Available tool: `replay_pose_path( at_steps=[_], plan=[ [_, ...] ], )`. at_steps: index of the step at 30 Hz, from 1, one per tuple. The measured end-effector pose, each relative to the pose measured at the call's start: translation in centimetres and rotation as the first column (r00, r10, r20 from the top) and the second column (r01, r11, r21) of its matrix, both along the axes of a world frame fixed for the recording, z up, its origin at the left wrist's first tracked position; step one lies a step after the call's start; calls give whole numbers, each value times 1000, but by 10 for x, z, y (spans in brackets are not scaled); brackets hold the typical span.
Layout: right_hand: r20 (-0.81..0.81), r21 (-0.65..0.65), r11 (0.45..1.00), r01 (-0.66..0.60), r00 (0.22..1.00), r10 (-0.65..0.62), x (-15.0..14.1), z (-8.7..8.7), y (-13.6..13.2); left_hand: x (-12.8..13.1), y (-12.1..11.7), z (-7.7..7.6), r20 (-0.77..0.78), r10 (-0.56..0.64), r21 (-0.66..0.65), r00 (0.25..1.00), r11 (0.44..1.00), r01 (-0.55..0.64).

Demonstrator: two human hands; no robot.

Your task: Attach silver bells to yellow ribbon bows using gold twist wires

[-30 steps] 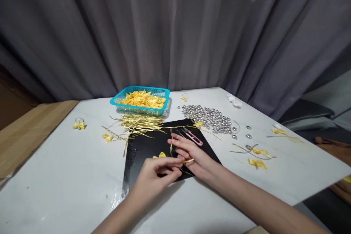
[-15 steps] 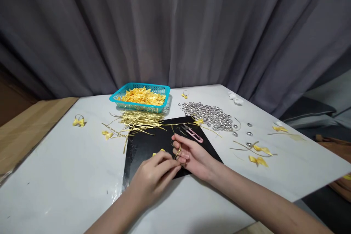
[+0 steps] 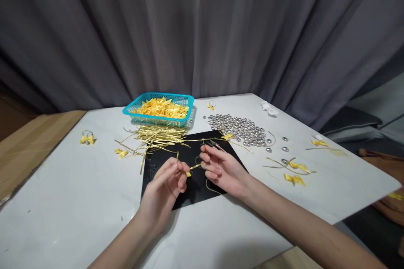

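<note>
The left hand (image 3: 164,187) has drawn away from the right, shifting toward the left of the frame and turning its palm inward. From my end I now see a gold strip (image 3: 195,166) spanning the gap between them, at lower centre, above the black mat (image 3: 192,193). The left thumb and fingers are pinched together on it. The strip runs to the curled fingers of the right hand (image 3: 224,172); whether they clamp it, I can't tell. A bow (image 3: 188,174) shows just beside the left fingertips. Snips (image 3: 217,146) lie partly behind the right hand, with beads (image 3: 241,128) right of centre and a basket (image 3: 125,112) above left.
</note>
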State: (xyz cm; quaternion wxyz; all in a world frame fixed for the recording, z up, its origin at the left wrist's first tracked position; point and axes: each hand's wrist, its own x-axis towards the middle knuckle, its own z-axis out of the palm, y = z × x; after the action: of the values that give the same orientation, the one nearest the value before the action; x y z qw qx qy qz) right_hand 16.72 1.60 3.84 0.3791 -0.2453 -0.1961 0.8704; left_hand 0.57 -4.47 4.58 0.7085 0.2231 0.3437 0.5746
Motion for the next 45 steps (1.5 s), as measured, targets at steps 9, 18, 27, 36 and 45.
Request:
replay_pose_path(
  at_steps=[9, 18, 27, 36, 45],
  plan=[
    [61, 143, 990, -7, 998, -1, 1, 5, -3, 0, 3, -2, 11, 16, -63, 1000, 998, -15],
    [171, 167, 986, -1, 985, -28, 2, 1, -2, -10, 16, -4, -94, 222, -67, 971, 971, -228],
    [768, 635, 589, -500, 323, -554, -36, -17, 48, -71, 48, -2, -870, 239, 162, 431, 965, -208],
    [714, 582, 478, -659, 131, -688, -66, -19, 80, -120, 64, -13, -838, 458, 292, 299, 837, -464],
    [629, 749, 483, -454, 259, -733, -57, -16, 94, -114, 70, -24, -604, 557, 272, 570, 817, -509]
  ],
)
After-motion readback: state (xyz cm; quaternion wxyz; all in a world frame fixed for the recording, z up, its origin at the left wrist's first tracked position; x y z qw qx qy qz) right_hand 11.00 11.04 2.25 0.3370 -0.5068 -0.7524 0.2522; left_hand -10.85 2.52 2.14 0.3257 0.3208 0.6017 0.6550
